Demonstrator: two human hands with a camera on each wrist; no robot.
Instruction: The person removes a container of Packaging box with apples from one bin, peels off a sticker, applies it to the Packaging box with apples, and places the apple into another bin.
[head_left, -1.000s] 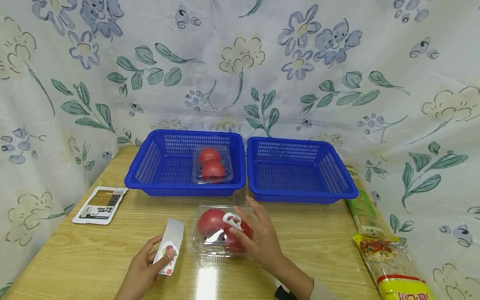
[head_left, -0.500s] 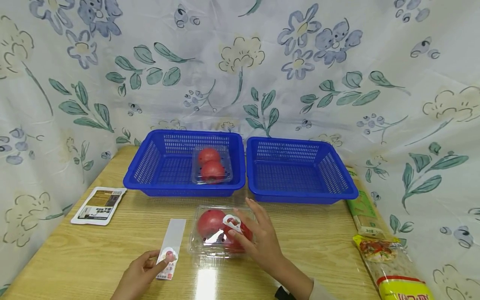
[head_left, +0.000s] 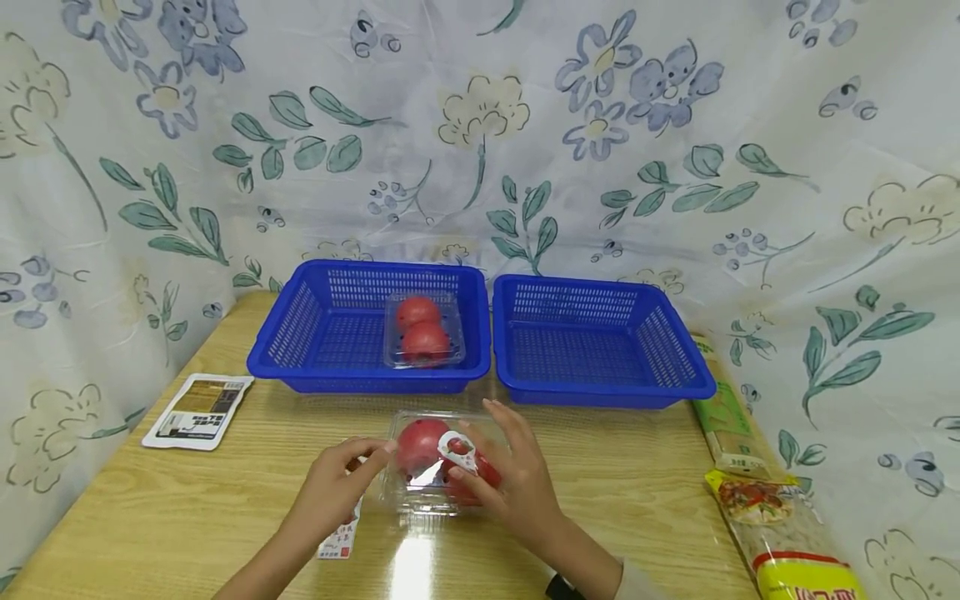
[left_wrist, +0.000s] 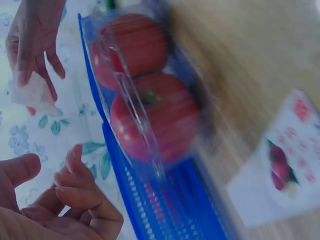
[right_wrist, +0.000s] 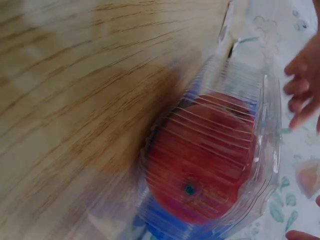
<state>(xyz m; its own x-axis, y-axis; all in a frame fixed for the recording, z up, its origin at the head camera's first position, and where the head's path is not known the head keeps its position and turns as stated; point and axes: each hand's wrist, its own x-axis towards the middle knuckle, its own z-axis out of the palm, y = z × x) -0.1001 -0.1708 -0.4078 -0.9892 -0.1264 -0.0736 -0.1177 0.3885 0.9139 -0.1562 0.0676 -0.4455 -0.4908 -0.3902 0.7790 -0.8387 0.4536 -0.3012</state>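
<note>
My right hand [head_left: 521, 487] pinches a white oval sticker [head_left: 456, 448] with a red fruit picture, close over the lid of a clear plastic clamshell box [head_left: 408, 502]. Inside that box lie two red tomatoes [left_wrist: 155, 117]. At the box's left side my left hand [head_left: 330, 487] holds nothing; in the left wrist view its thumb and loosely bent fingers stand apart. A strip of label backing [head_left: 337, 543] lies on the table, partly hidden under the left hand in the head view. Its fruit label [left_wrist: 282, 167] shows in the left wrist view.
Behind the box stand two blue baskets. The left basket [head_left: 300, 382] holds another clamshell of tomatoes [head_left: 425, 337]; beside it is the right basket [head_left: 600, 396]. A flat white packet [head_left: 198, 412] lies at left, with bagged noodles [head_left: 787, 533] and a green-labelled pack [head_left: 731, 417] at right.
My left hand has let go of the label strip, leaving it on the table, and has moved up and right to the box. The right hand with the sticker has shifted slightly left.
</note>
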